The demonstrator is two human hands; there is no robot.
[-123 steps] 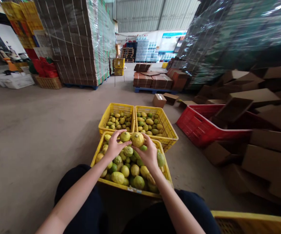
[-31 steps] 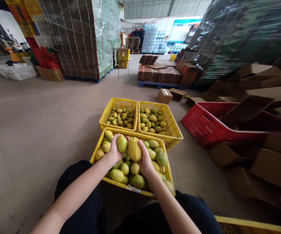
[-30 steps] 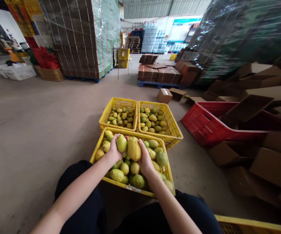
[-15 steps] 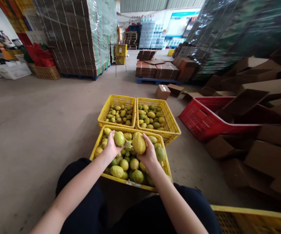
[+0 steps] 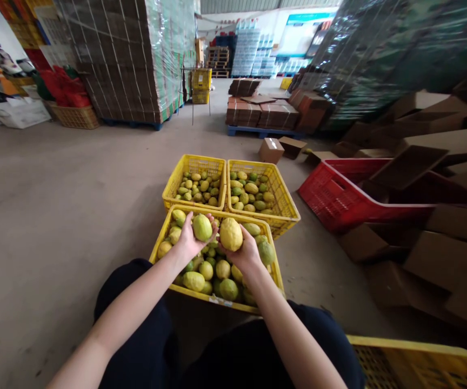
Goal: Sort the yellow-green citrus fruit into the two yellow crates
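Note:
A green fruit (image 5: pixel 202 228) rests in my left hand (image 5: pixel 189 241), whose fingers curl behind it. Beside it, my right hand (image 5: pixel 246 250) grips a larger, bumpy yellow fruit (image 5: pixel 231 234). Both hands are above the near yellow crate (image 5: pixel 233 309), which is filled with green and yellow fruits (image 5: pixel 228 290). Two more yellow crates stand just beyond, the far left one (image 5: pixel 171 180) and the far right one (image 5: pixel 287 201), each holding smaller-looking fruits.
A red crate (image 5: pixel 331 202) with cardboard in it stands at the right, among loose boxes (image 5: pixel 444 265). Another yellow crate (image 5: pixel 415 348) shows at bottom right. Flattened cardboard (image 5: pixel 278 116) lies on a blue pallet ahead; wrapped stacks (image 5: pixel 115 65) rise behind.
The two held fruits have come slightly closer together. The yellow one has turned in my right hand, and more fingers of my left hand show behind the green one.

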